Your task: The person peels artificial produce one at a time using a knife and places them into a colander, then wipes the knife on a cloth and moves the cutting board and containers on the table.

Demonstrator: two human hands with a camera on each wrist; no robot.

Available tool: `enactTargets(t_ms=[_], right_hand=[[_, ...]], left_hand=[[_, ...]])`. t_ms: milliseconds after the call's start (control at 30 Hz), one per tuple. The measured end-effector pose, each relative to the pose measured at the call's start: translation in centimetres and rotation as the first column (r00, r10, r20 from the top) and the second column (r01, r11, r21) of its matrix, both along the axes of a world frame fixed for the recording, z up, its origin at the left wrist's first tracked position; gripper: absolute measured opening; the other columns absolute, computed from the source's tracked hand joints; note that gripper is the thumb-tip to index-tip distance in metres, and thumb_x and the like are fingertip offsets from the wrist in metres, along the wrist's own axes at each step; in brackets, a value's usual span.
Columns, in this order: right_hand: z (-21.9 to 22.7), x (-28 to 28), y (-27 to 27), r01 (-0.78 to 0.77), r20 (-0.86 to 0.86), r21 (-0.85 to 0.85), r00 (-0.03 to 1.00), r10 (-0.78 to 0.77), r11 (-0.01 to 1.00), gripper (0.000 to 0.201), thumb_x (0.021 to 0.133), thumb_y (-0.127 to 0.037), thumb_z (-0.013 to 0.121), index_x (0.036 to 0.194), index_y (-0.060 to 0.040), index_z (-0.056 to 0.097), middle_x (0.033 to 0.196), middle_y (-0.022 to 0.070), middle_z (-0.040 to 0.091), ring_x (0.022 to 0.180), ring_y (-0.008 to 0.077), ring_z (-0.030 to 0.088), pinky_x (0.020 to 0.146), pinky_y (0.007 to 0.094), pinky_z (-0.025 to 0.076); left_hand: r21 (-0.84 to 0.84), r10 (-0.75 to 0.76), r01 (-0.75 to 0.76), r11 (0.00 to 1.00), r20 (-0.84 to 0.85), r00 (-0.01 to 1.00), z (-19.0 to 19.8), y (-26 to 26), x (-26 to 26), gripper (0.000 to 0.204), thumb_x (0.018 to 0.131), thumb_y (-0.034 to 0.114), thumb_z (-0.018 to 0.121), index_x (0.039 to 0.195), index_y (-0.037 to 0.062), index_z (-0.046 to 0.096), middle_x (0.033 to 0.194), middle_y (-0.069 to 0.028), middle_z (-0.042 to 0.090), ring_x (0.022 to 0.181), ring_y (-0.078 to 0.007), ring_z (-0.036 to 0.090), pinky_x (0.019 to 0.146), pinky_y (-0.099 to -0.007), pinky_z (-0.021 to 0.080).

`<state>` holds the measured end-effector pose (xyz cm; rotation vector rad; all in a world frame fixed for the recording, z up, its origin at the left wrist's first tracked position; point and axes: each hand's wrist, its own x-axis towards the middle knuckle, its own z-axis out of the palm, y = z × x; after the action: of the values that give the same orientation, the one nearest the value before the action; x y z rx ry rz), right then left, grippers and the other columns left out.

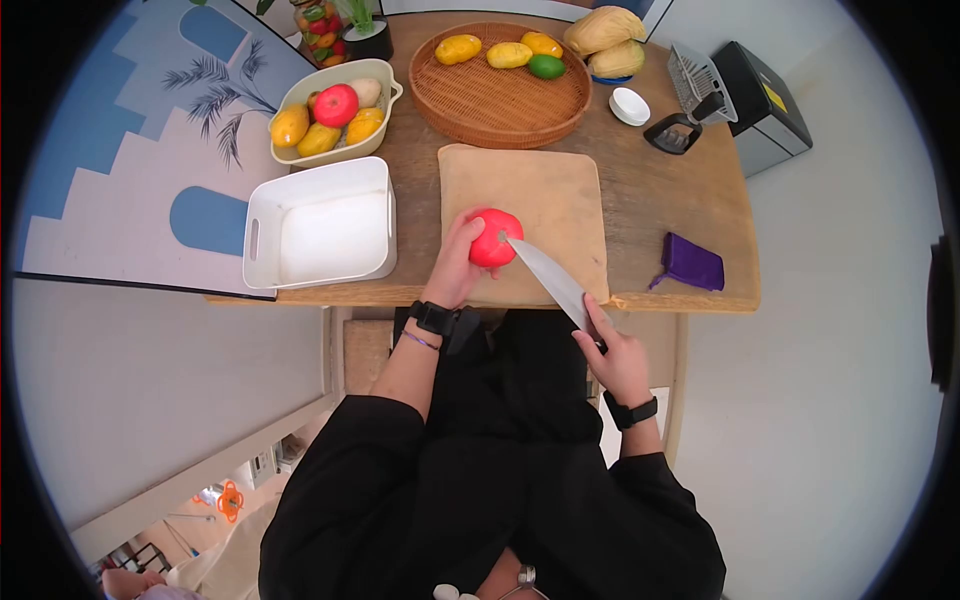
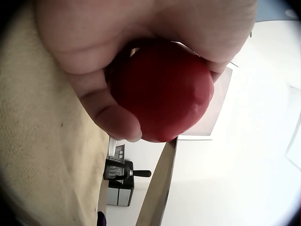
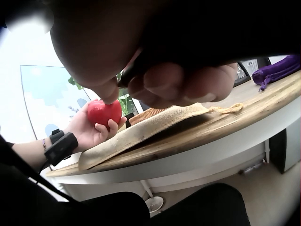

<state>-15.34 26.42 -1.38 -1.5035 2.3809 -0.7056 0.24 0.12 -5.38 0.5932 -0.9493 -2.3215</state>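
A red round fruit (image 1: 493,240) is gripped by my left hand (image 1: 457,262) over the near part of a beige cloth (image 1: 540,180). Curled fingers wrap the red fruit (image 2: 164,92) in the left wrist view. My right hand (image 1: 617,355) holds a large knife (image 1: 550,277) by its dark handle, the blade slanting up and left. Its tip meets the fruit beside the grey-green stem spot; whether it has gone into the skin I cannot tell. In the right wrist view the fingers (image 3: 178,84) are curled round the handle, and the blade is hidden.
A white bin (image 1: 335,235) stands left of the cloth. Behind it a cream basket (image 1: 283,155) holds a red fruit and several yellow ones. A wicker tray (image 1: 500,100) with fruit lies behind the cloth. To the right are a purple pouch (image 1: 692,264), a black-handled tool (image 1: 675,133) and a white bowl (image 1: 630,106).
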Motion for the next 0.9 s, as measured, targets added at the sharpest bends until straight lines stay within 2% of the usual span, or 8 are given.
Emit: enactTargets(t_ms=[100, 167, 300, 400, 467, 667, 800, 900], right_hand=[[0.0, -0.1, -0.4, 0.03, -0.06, 0.026, 0.998, -0.028, 0.999, 0.063, 0.095, -0.04, 0.072, 0.153, -0.0302, 0.05, 0.078, 0.0165, 0.073, 0.067, 0.0368, 0.071, 0.061, 0.0444, 0.056], [0.1, -0.5, -0.5, 0.006, -0.055, 0.003, 0.998, -0.006, 1.0, 0.064, 0.096, -0.041, 0.071, 0.155, -0.0305, 0.048, 0.077, 0.0168, 0.072, 0.067, 0.0374, 0.071, 0.061, 0.0447, 0.056], [0.5, -0.9, -0.8, -0.003, -0.029, 0.034, 1.0, 0.004, 0.999, 0.063, 0.096, -0.041, 0.071, 0.154, -0.0301, 0.049, 0.077, 0.0165, 0.073, 0.067, 0.0377, 0.071, 0.061, 0.0446, 0.056], [0.4, -0.7, -0.9, -0.015, -0.023, 0.043, 1.0, 0.016, 0.999, 0.062, 0.096, -0.04, 0.071, 0.153, -0.0297, 0.051, 0.078, 0.0161, 0.073, 0.068, 0.0379, 0.071, 0.062, 0.0444, 0.057], [0.4, -0.4, -1.0, -0.013, 0.005, 0.021, 1.0, 0.013, 1.0, 0.061, 0.096, -0.04, 0.071, 0.152, -0.0297, 0.051, 0.078, 0.0153, 0.073, 0.07, 0.0378, 0.071, 0.063, 0.0439, 0.057], [0.4, -0.3, -1.0, -0.007, -0.01, 0.039, 1.0, 0.007, 0.999, 0.062, 0.095, -0.04, 0.071, 0.153, -0.03, 0.051, 0.075, 0.0146, 0.071, 0.066, 0.037, 0.07, 0.061, 0.0437, 0.056], [0.8, -0.6, -0.8, -0.031, -0.043, 0.062, 0.998, 0.034, 0.998, 0.062, 0.095, -0.04, 0.071, 0.153, -0.03, 0.051, 0.073, 0.0145, 0.071, 0.065, 0.0364, 0.069, 0.06, 0.0437, 0.055], [0.5, -0.6, -0.5, -0.058, -0.045, 0.047, 0.997, 0.06, 0.997, 0.062, 0.095, -0.04, 0.072, 0.152, -0.0299, 0.051, 0.074, 0.0144, 0.071, 0.064, 0.036, 0.069, 0.06, 0.0437, 0.055]], left_hand=[[-0.029, -0.011, 0.014, 0.999, 0.098, 0.995, -0.4, -0.1, -0.3, 0.045, 0.108, 0.037, 0.047, 0.143, 0.0081, 0.047, 0.129, -0.0109, 0.063, 0.098, -0.0221, 0.068, 0.064, -0.0347, 0.055], [0.023, -0.1, 0.1, 0.995, 0.004, 0.995, -0.8, -0.3, -0.2, 0.049, 0.104, 0.035, 0.057, 0.145, 0.0125, 0.045, 0.125, -0.0085, 0.061, 0.096, -0.017, 0.064, 0.061, -0.0305, 0.05], [-0.04, -0.085, 0.083, 0.996, -0.052, 0.995, -0.5, -0.1, 0.1, 0.052, 0.102, 0.031, 0.062, 0.147, 0.0142, 0.042, 0.126, -0.0074, 0.06, 0.096, -0.0165, 0.062, 0.064, -0.0292, 0.05], [-0.075, -0.022, 0.024, 0.997, 0.022, 1.0, -0.1, 0.2, 0.3, 0.056, 0.099, 0.027, 0.067, 0.148, 0.0148, 0.042, 0.126, -0.0066, 0.059, 0.094, -0.0171, 0.061, 0.065, -0.0286, 0.049], [-0.013, -0.039, 0.038, 0.999, -0.073, 0.997, -0.4, 0.0, 0.6, 0.058, 0.098, 0.025, 0.069, 0.147, 0.0145, 0.042, 0.128, -0.0086, 0.059, 0.1, -0.0199, 0.062, 0.067, -0.0302, 0.05], [0.051, -0.084, 0.09, 0.995, -0.11, 0.99, -1.8, -0.6, 0.3, 0.052, 0.101, 0.026, 0.065, 0.145, 0.0095, 0.043, 0.131, -0.0136, 0.06, 0.116, -0.0258, 0.062, 0.083, -0.0426, 0.057], [0.048, 0.006, -0.003, 0.999, -0.078, 0.997, -2.7, -0.6, -0.4, 0.043, 0.104, 0.027, 0.06, 0.141, 0.0076, 0.048, 0.129, -0.014, 0.062, 0.112, -0.0248, 0.065, 0.085, -0.044, 0.058], [0.062, 0.042, -0.039, 0.997, -0.044, 0.998, -1.6, -0.2, -0.1, 0.043, 0.107, 0.035, 0.05, 0.139, 0.0051, 0.052, 0.128, -0.0158, 0.065, 0.107, -0.025, 0.066, 0.078, -0.0391, 0.057]])
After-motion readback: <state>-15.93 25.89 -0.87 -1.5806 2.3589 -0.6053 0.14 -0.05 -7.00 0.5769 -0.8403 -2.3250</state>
